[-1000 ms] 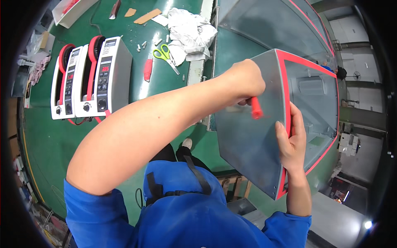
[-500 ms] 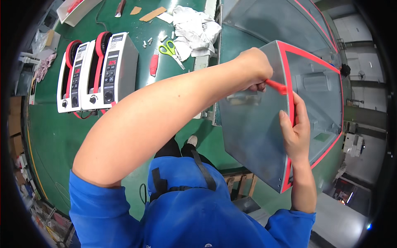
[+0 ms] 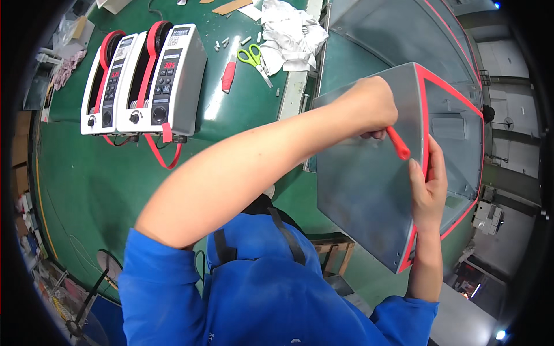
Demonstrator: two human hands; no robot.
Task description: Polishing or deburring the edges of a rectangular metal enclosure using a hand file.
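Note:
My left hand [image 3: 372, 106] is closed in a fist on a slim red piece with a rounded end [image 3: 398, 144]; its kind is hard to make out. The piece points down and right, close to the edge of a grey box [image 3: 363, 179]. Red tape [image 3: 426, 109] lines the rim of the box's open side. Lower along that rim, my right hand [image 3: 430, 190] grips the edge, thumb on the outer face and fingers around the taped border. Most of my left fingers are hidden behind the fist.
On the green table [image 3: 213, 115] stand two tape dispensers [image 3: 182, 81] with red rolls. Nearby lie green-handled scissors [image 3: 254, 60], a red roll-shaped item [image 3: 228, 76] and white cloths [image 3: 288, 34]. A second grey box [image 3: 386, 29] is behind the first.
My left fist has moved slightly right and down in the view, and the red piece now tilts more steeply downward. My right hand still grips the rim. The whole view has shifted.

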